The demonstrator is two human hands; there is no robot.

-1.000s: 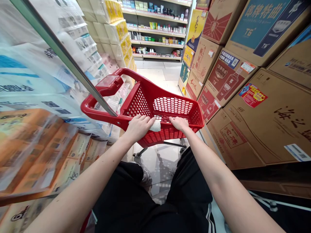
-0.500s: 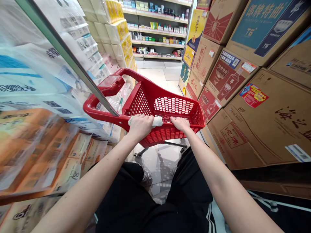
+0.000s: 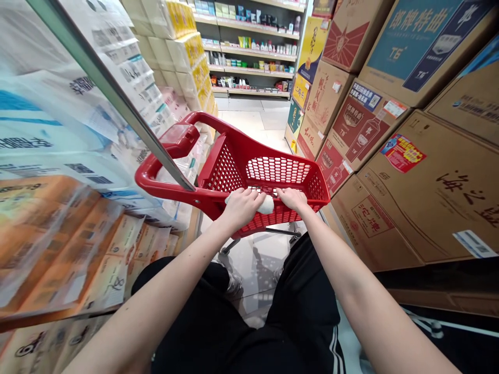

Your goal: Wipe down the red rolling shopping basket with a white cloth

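Note:
A red plastic shopping cart [image 3: 218, 156] stands side-on in front of me, its perforated basket to the right and its looped handle to the left. My left hand [image 3: 245, 206] is closed over a white cloth [image 3: 266, 204], pressing it on the basket's near rim. The cloth's ends stick out on both sides of the fingers. A little to the right, my right hand [image 3: 291, 198] grips the same rim, thumb inside the basket, fingers hidden behind the edge. A metal pole [image 3: 117, 98] crosses in front of the handle.
Stacked cardboard cartons [image 3: 421, 187] rise close on the right. Wrapped paper packs [image 3: 58, 124] are piled on the left, above orange packs [image 3: 54, 228]. Shelves [image 3: 253, 49] with bottles and tubes stand at the far end of the tiled aisle floor [image 3: 268, 117].
My left hand has slid the white cloth to the right along the rim, closer to my right hand. My right hand keeps its hold on the rim.

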